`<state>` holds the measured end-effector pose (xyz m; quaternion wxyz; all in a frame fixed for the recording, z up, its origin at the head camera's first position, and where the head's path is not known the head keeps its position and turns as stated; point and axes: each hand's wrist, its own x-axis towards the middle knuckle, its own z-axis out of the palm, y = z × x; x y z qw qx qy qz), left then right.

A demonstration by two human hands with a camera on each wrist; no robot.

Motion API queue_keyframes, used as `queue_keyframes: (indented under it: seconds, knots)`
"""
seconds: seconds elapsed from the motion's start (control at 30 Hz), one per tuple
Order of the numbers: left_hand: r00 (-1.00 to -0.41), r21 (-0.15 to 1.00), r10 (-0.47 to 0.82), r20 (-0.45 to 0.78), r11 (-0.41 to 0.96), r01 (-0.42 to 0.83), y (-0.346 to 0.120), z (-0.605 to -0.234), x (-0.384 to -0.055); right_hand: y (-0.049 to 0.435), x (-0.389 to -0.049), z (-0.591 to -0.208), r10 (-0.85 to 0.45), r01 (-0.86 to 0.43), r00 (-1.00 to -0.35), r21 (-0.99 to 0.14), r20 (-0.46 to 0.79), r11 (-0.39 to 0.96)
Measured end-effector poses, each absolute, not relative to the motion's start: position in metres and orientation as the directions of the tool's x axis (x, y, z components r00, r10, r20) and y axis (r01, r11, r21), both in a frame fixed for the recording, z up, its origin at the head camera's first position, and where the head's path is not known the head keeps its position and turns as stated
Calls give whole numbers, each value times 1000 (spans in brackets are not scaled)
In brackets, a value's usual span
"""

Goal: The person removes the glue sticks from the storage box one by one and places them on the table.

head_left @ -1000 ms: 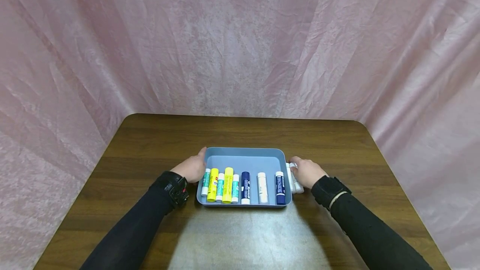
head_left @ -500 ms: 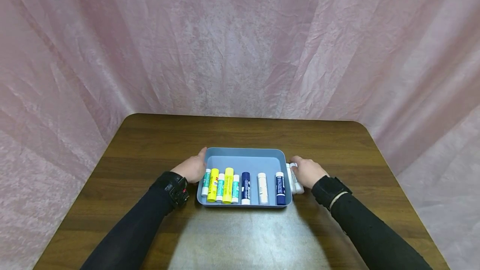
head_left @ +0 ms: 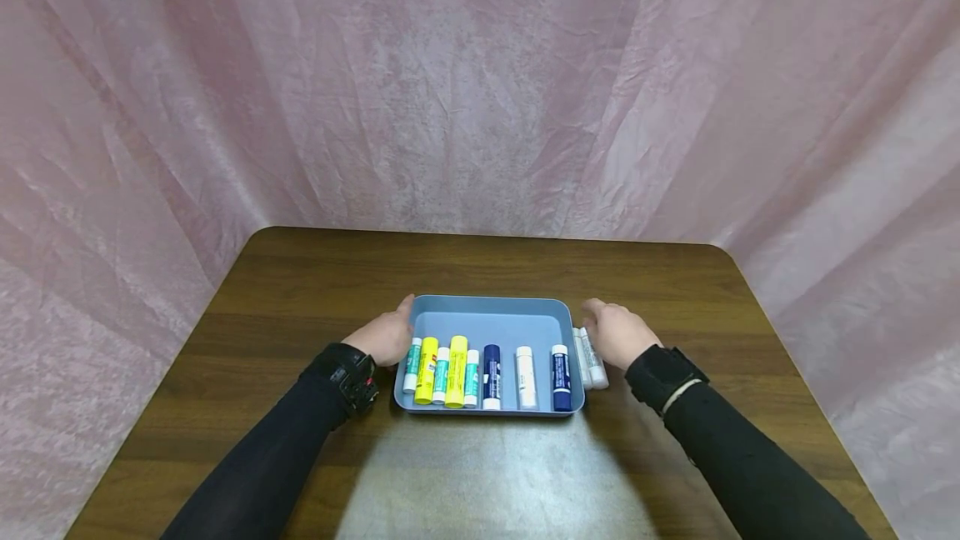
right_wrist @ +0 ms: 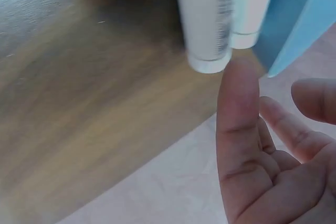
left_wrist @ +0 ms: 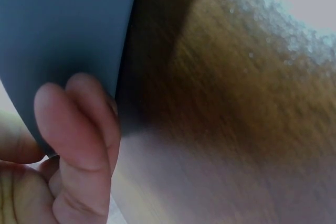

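A blue-grey tray point(head_left: 495, 319) lies on the table with several glue sticks in a row along its near side. Yellow, green-and-white, dark blue and white ones are among them, including a yellow glue stick point(head_left: 455, 371). At the tray's left wall my left hand point(head_left: 384, 337) touches the outside; in the left wrist view its fingers point(left_wrist: 73, 129) rest on that wall. Two white glue sticks point(head_left: 591, 360) lie on the wood along the tray's right wall. My right hand point(head_left: 618, 335) is just beyond them, fingers extended and holding nothing, a fingertip near a white stick's end point(right_wrist: 207, 64).
The brown wooden table point(head_left: 480, 265) has rounded far corners. Pink crushed fabric point(head_left: 480, 90) hangs behind it and on both sides. A bright reflection lies on the tabletop in front of the tray.
My right hand has let go of the white glue sticks and moved slightly away and to the right, its fingers opening. The left hand and the tray stay nearly where they were.
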<state>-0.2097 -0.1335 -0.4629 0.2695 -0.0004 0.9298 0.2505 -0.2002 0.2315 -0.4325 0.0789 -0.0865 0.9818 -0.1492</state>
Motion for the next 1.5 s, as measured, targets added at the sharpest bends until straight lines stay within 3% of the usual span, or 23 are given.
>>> queue_keyframes:
  seconds: [0.6, 1.5]
  knots:
    - [-855, 472, 134, -501, 871, -139, -134, -464, -209, 196, -187, -429, -257, -216, -960, -290, -113, 932]
    - [-868, 480, 153, -473, 871, -108, -136, -461, -206, 189, -180, -453, -329, -331, -942, 16, -70, 944]
